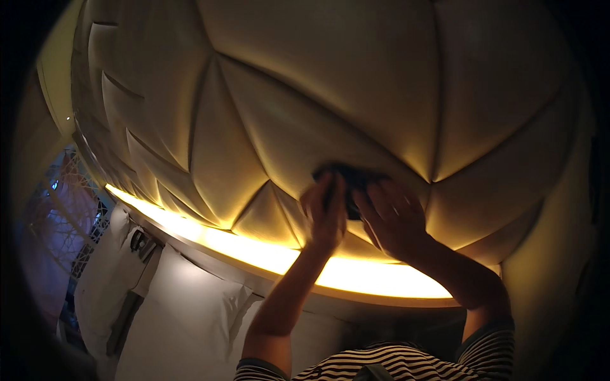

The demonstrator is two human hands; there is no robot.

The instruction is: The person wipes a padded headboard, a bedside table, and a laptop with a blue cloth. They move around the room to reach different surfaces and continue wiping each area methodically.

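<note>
Dial centred on dark cloth (356,179). Looks near-black with a bluish cast; bunched, uneven in outline, with a soft-cornered upper edge. Too blurred for weave or folds. Shows mostly between and just above the two hands, in front of the padded panel (343,101); appears to lie against its surface.

At 7 to 8 o'clock, left hand (325,213): touching cloth, with fingers bent at its edge. Cannot tell whether clamped on it. At 4 o'clock, right hand (394,216): reaching onto cloth's other side, with fingers long and near one another. Cannot tell whether gripping or only pressing.

Toward 12, more panel: cream-brown, smooth, crossed by deep angular seams. At 6, just below the hands, light strip (381,278): yellow-white, glowing, curving up toward 9. Out at 8, white pillow (184,314), paler near its top. Near 6, low down, striped shirt (406,363), dark and light bands.
</note>
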